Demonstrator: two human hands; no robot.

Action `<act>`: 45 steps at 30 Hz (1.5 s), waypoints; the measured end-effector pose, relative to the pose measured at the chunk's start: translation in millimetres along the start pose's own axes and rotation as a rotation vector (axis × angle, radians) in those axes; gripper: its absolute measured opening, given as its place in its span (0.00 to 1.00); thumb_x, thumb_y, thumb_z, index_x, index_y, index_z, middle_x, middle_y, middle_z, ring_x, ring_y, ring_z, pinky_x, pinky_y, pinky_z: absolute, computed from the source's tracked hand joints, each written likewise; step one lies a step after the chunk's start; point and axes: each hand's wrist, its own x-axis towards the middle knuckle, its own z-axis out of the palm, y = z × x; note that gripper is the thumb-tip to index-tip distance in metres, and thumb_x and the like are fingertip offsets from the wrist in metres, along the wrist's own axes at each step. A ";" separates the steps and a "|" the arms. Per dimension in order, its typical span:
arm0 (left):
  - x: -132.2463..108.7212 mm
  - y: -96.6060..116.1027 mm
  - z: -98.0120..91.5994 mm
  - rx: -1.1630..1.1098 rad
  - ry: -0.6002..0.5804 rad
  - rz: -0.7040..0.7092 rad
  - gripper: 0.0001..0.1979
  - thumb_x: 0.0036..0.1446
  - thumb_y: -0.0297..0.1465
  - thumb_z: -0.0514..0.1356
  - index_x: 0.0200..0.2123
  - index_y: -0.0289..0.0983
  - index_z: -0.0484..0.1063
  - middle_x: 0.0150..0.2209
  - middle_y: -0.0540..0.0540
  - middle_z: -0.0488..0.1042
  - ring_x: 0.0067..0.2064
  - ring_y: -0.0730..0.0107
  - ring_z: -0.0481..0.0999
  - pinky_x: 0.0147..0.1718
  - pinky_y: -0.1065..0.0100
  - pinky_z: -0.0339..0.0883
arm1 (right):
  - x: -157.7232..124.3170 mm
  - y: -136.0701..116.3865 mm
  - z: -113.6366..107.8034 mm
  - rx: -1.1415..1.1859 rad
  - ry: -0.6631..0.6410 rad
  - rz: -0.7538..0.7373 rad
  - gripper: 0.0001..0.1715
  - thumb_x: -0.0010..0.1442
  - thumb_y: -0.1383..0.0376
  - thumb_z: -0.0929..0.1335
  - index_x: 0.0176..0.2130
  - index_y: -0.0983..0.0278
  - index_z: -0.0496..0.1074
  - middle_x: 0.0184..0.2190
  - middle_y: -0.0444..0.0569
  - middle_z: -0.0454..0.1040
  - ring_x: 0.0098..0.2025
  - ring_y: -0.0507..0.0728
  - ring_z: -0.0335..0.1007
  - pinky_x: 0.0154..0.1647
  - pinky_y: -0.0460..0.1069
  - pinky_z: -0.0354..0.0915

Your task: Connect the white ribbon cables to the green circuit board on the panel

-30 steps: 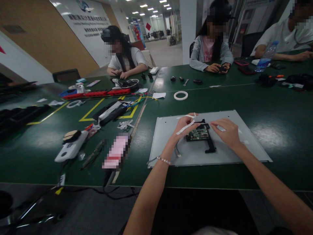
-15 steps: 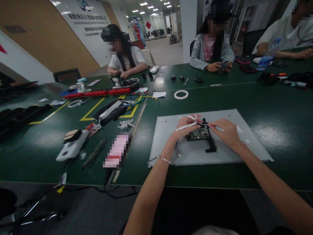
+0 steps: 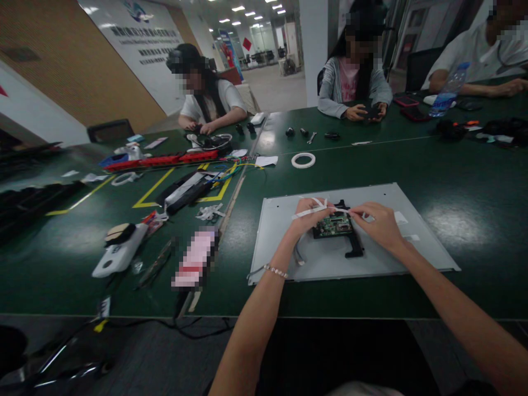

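Observation:
My left hand (image 3: pixel 307 217) pinches one end of a thin white strip (image 3: pixel 341 209), which looks like tape. Fingers of my right hand (image 3: pixel 378 224) are closed on its other end, so the strip spans the gap between both hands. More white strips (image 3: pixel 308 212) lie across the back of my left hand. Just below the hands is a green circuit board (image 3: pixel 332 227) with a black bracket (image 3: pixel 355 247), resting on a light grey flat panel (image 3: pixel 383 264). A grey ribbon cable (image 3: pixel 297 256) lies on the panel beside my left wrist, and my left hand hides part of the board.
A roll of white tape (image 3: pixel 303 160) lies beyond the panel. To the left are a phone (image 3: pixel 195 258), a white device (image 3: pixel 117 258), crumpled white strips (image 3: pixel 209 212) and a black pouch-like item (image 3: pixel 185 190). Several people sit across the table, near a water bottle (image 3: pixel 449 91).
The strip between my hands is now stretched straighter. My left fingers have drawn closer together and shifted slightly left. The whole view has moved a little.

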 end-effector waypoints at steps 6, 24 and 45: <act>4.4 -4.1 4.8 -0.101 0.052 -0.020 0.17 0.50 0.38 0.65 0.41 0.33 0.76 0.39 0.42 0.79 0.39 0.66 0.78 0.41 0.65 0.71 | -1.3 3.8 4.7 0.096 0.042 0.212 0.12 0.60 0.59 0.66 0.34 0.63 0.77 0.33 0.47 0.76 0.30 0.53 0.69 0.32 0.49 0.62; 5.5 -10.7 12.3 0.356 0.233 0.269 0.29 0.60 0.33 0.55 0.63 0.38 0.53 0.65 0.39 0.57 0.65 0.58 0.58 0.63 0.56 0.53 | -0.6 25.7 23.2 0.487 -0.098 0.761 0.26 0.50 0.52 0.69 0.43 0.68 0.72 0.29 0.51 0.75 0.26 0.52 0.69 0.19 0.42 0.54; 9.5 -10.0 19.9 0.729 -0.219 0.108 0.18 0.64 0.34 0.47 0.56 0.42 0.63 0.59 0.47 0.67 0.58 0.63 0.68 0.63 0.55 0.49 | -0.5 7.4 18.4 -0.266 -0.277 0.479 0.16 0.62 0.63 0.63 0.50 0.62 0.68 0.28 0.46 0.75 0.33 0.56 0.72 0.32 0.46 0.59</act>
